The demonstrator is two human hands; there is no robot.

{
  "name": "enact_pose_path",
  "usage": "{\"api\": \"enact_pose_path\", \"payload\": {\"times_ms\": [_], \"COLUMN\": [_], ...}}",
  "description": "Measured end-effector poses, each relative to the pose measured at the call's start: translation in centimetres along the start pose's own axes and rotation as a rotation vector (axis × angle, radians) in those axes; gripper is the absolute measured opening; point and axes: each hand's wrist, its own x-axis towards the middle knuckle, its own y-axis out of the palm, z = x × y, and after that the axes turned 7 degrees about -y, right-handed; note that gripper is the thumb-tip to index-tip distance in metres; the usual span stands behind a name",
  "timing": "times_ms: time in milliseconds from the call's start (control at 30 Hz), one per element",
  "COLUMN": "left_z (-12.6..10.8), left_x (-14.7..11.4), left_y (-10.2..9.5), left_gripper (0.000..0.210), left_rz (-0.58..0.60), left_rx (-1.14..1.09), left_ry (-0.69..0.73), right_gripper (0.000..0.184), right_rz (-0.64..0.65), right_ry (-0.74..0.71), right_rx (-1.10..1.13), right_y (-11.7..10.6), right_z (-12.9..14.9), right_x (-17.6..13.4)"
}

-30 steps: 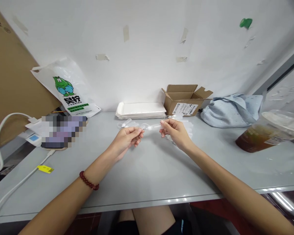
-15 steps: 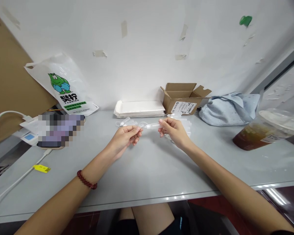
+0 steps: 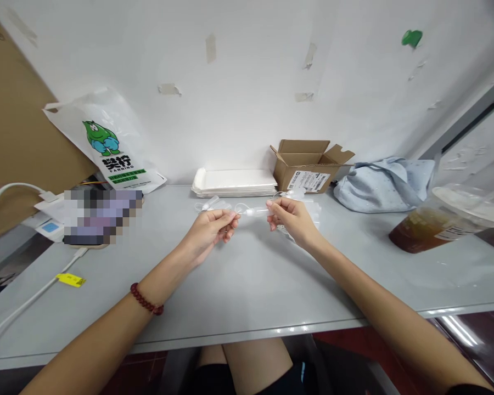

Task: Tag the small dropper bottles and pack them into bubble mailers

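A slim clear plastic tube (image 3: 258,211) with a white cap is held level above the table, between my two hands. My right hand (image 3: 290,219) pinches its far right end between thumb and forefinger. At the capped end, a thin clear loop (image 3: 241,207) reaches toward my left hand (image 3: 214,227), whose thumb and fingertips are pressed together on it. Several similar clear tubes (image 3: 209,203) lie on the table just behind my left hand. More tubes (image 3: 314,210) lie behind my right hand, partly hidden by it.
A stack of white packets (image 3: 234,181) and an opened cardboard box (image 3: 308,171) stand against the wall. To the right are a blue cloth pouch (image 3: 385,185) and a plastic drink cup (image 3: 424,227). On the left, a phone (image 3: 101,219), a cable and a white bag (image 3: 107,142).
The view has shifted very slightly. Both hands keep their pinch on the tube and its loop, with almost no movement.
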Motion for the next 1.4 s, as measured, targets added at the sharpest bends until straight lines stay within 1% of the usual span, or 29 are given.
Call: {"api": "enact_pose_path", "payload": {"times_ms": [67, 167, 233, 333, 500, 633, 733, 933, 1033, 1167, 1267, 1333, 1400], "left_z": [-0.1, -0.1, -0.1, 0.1, 0.0, 0.0, 0.0, 0.2, 0.1, -0.1, -0.3, -0.4, -0.4], "left_x": [0.0, -0.1, -0.2, -0.2, -0.4, -0.6, -0.7, -0.8, -0.9, -0.8, -0.6, -0.4, -0.3], "left_y": [0.1, 0.3, 0.4, 0.5, 0.9, 1.2, 1.1, 1.1, 1.3, 1.3, 1.0, 0.8, 0.6], "left_gripper": [0.023, 0.026, 0.03, 0.031, 0.027, 0.025, 0.025, 0.026, 0.025, 0.025, 0.031, 0.036, 0.034], "left_rz": [-0.02, -0.087, -0.132, -0.161, -0.182, -0.203, -0.199, -0.18, -0.174, -0.09, -0.06, -0.056, -0.054], "left_rx": [0.025, 0.105, 0.163, 0.223, 0.28, 0.345, 0.379, 0.429, 0.377, 0.231, 0.155, 0.166, 0.232], "left_ry": [0.013, 0.046, 0.058, 0.085, 0.123, 0.131, 0.149, 0.149, 0.141, 0.075, 0.049, 0.055, 0.067], "right_gripper": [0.041, 0.04, 0.041, 0.042, 0.044, 0.046, 0.046, 0.047, 0.047, 0.047, 0.045, 0.044, 0.043], "right_rz": [-0.006, -0.021, -0.017, 0.004, 0.001, -0.002, 0.001, 0.007, 0.01, 0.024, 0.01, -0.007, -0.018], "right_ry": [0.001, -0.023, -0.05, -0.068, -0.059, -0.002, 0.016, 0.026, 0.02, 0.016, -0.015, -0.043, -0.064], "right_rx": [-0.027, -0.082, -0.109, -0.123, -0.1, -0.013, 0.043, 0.075, 0.06, 0.027, -0.004, -0.037, -0.07], "right_y": [0.1, 0.3, 0.4, 0.5, 0.8, 1.2, 1.4, 1.6, 1.6, 1.6, 1.3, 1.2, 1.1], "right_z": [0.0, 0.0, -0.1, -0.4, -1.1, -1.1, -0.9, -0.9, -0.9, -0.6, -0.4, -0.3, -0.4], "right_x": [0.0, -0.2, -0.3, -0.5, -0.7, -0.8, -0.9, -1.0, -1.1, -1.1, -1.0, -0.9, -0.8]}}
